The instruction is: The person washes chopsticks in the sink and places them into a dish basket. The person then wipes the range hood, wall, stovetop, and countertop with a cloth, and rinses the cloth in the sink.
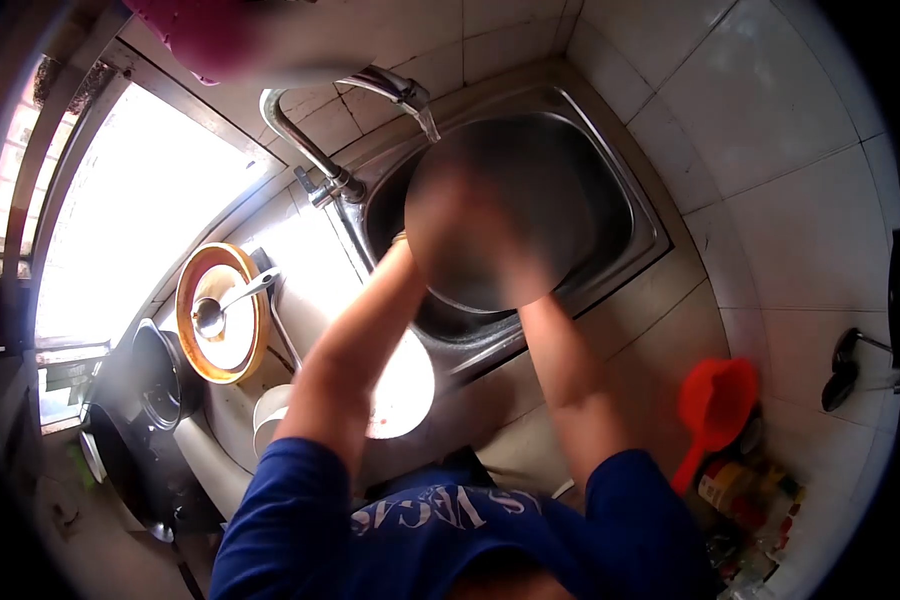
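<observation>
Both my forearms reach over a steel sink. A round blurred patch covers my left hand and my right hand, so their fingers cannot be made out. The two hands are close together above the basin, and whatever they may hold is hidden in the blur. Just beyond them, a curved metal faucet runs, with a short stream of water falling from its spout. Beneath my left forearm lies a white plate, partly covered by the arm.
On the left counter are a brown-rimmed dish with a metal ladle in it, a dark pot and a black pan. To the right sit a red strainer and several jars. Tiled walls border the sink.
</observation>
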The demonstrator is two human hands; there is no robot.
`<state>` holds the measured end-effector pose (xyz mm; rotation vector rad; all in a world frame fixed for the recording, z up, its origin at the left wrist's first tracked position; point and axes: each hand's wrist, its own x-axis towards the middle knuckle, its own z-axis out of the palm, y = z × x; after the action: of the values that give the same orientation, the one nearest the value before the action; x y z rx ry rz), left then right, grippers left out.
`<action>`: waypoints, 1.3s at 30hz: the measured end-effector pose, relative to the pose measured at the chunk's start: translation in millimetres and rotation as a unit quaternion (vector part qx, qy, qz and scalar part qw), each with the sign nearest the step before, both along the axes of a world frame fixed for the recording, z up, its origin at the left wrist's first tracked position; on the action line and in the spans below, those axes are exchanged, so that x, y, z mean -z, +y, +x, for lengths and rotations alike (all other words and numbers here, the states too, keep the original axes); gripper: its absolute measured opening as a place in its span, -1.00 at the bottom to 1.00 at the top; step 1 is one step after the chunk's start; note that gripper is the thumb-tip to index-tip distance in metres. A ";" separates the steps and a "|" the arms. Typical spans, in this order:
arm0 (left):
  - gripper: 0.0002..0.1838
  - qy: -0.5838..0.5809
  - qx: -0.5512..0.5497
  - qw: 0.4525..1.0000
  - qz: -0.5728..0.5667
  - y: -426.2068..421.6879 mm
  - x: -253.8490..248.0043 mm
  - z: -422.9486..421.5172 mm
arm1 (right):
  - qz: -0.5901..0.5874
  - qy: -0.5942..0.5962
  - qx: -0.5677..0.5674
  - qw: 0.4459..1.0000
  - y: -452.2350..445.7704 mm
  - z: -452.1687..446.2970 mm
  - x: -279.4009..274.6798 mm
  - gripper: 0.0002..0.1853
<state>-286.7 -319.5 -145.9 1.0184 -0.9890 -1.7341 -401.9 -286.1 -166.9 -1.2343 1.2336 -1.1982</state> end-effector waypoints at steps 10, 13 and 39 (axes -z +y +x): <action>-0.37 -0.094 0.065 0.983 -0.144 9.3 20.6 -39.3 | 0.087 -0.319 0.070 0.941 -2.0 0.2 -2.6 -0.42; -0.35 -0.072 0.034 0.994 -0.070 24.2 -22.3 -47.9 | 0.055 -0.296 0.024 0.953 -27.7 3.2 0.1 -0.30; -0.46 -0.477 0.116 0.830 -0.265 -6.4 -80.6 -17.5 | 0.085 -0.260 0.292 0.916 -65.9 -27.7 -117.5 -0.57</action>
<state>-304.2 -325.9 -65.3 1.4272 -2.1528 -0.9174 -429.7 -352.0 -49.3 -0.3598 1.2896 -1.6693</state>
